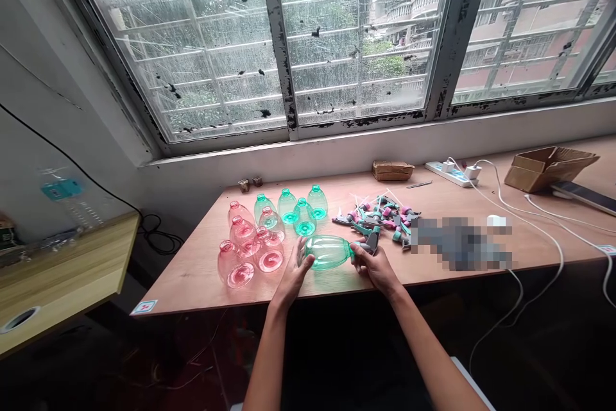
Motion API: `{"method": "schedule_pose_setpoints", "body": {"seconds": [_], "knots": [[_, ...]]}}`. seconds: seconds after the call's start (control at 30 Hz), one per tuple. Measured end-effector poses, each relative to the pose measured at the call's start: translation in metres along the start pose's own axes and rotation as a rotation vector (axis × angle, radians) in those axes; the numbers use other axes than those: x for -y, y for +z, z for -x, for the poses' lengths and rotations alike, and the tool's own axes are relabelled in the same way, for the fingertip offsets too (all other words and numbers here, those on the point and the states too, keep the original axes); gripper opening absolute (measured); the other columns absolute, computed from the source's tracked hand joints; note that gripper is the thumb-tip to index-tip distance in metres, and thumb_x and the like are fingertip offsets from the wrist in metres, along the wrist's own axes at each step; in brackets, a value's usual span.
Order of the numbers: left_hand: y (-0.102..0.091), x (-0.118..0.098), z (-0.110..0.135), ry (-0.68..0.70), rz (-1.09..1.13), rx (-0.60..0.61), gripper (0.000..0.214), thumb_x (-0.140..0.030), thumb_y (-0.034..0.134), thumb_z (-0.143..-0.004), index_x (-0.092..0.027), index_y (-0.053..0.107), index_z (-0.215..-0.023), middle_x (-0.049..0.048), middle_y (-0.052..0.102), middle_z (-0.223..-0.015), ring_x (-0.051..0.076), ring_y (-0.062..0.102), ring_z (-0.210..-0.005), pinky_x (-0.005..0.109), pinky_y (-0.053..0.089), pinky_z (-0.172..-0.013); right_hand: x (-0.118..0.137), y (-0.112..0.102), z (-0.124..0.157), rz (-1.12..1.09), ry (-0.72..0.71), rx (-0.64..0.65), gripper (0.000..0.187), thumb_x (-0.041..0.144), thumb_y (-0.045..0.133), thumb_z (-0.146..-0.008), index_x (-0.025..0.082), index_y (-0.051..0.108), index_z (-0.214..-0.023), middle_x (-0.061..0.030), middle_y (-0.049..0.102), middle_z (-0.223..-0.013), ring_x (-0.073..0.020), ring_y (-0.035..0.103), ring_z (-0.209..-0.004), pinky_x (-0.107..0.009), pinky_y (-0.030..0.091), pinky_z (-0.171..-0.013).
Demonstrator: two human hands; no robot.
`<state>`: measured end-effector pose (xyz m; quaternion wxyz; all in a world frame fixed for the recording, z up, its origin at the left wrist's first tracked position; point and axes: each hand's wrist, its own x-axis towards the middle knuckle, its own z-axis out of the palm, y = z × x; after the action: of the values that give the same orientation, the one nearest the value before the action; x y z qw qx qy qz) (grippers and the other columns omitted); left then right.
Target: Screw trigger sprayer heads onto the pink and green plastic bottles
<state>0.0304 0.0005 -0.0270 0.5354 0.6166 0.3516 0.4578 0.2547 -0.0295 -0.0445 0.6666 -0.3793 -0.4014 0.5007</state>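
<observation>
A clear green plastic bottle (328,251) lies on its side near the front edge of the wooden table (206,283). My left hand (294,271) cups its base end, fingers curled round it. My right hand (374,265) grips the neck end, closed on a teal and grey spray-trigger cap (367,243) that sits on the bottle's mouth. Behind the bottle lies a heap of pink and teal spray triggers (380,214).
Several pink bottles (250,247) and green bottles (293,209) stand upside down at the table's left. Farther back are a brown packet (392,170), a power strip (452,174) with white cables, an open cardboard box (548,167) and a phone (584,196). A wooden shelf (62,276) stands left.
</observation>
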Motion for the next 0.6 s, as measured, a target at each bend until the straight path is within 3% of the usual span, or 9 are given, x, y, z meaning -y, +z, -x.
{"method": "schedule_pose_setpoints", "body": {"seconds": [0.13,0.3,0.43,0.5,0.6], "knots": [[0.003,-0.002,-0.001,0.001,-0.021,0.028,0.066,-0.049,0.066,-0.086,-0.023,0.048,-0.143,0.0089,0.044,-0.154,0.033,0.035,-0.144,0.047,0.026,-0.12,0.0,-0.001,-0.001,-0.002,-0.015,-0.001,0.041,0.051,0.081,-0.072,0.018,0.062,-0.087,0.0007,0.065,-0.057,-0.0104,0.048,-0.04,-0.021,0.033,-0.037],[0.008,-0.006,0.004,0.107,0.071,0.093,0.083,-0.036,0.075,-0.081,-0.033,0.031,-0.151,0.0051,0.029,-0.162,0.028,0.028,-0.148,0.043,0.03,-0.119,-0.002,-0.002,-0.003,-0.013,-0.044,0.001,0.039,0.052,0.078,-0.076,0.018,0.061,-0.085,0.0017,0.062,-0.055,-0.0103,0.047,-0.04,-0.023,0.033,-0.038],[0.008,-0.006,0.007,0.057,0.107,0.07,0.087,-0.043,0.075,-0.08,-0.034,0.028,-0.152,0.0076,0.027,-0.163,0.03,0.025,-0.149,0.045,0.029,-0.119,-0.001,-0.003,-0.002,-0.016,-0.066,0.007,0.04,0.052,0.078,-0.075,0.02,0.059,-0.087,0.0035,0.06,-0.055,-0.0114,0.047,-0.041,-0.024,0.035,-0.039],[0.007,-0.011,0.008,-0.01,0.111,0.025,0.082,-0.056,0.064,-0.085,-0.031,0.026,-0.153,0.009,0.024,-0.163,0.032,0.024,-0.149,0.048,0.032,-0.117,0.002,-0.004,0.0,-0.01,-0.068,0.031,0.041,0.052,0.08,-0.073,0.02,0.06,-0.089,0.0033,0.062,-0.056,-0.0127,0.05,-0.043,-0.025,0.038,-0.041],[0.007,-0.03,0.012,-0.114,0.051,0.026,0.072,-0.066,0.039,-0.093,-0.024,0.036,-0.151,0.0132,0.038,-0.157,0.037,0.035,-0.144,0.054,0.037,-0.112,0.007,-0.008,0.005,0.029,-0.05,0.13,0.044,0.048,0.084,-0.07,0.019,0.062,-0.094,0.0014,0.064,-0.058,-0.0149,0.054,-0.045,-0.028,0.042,-0.044]]}}
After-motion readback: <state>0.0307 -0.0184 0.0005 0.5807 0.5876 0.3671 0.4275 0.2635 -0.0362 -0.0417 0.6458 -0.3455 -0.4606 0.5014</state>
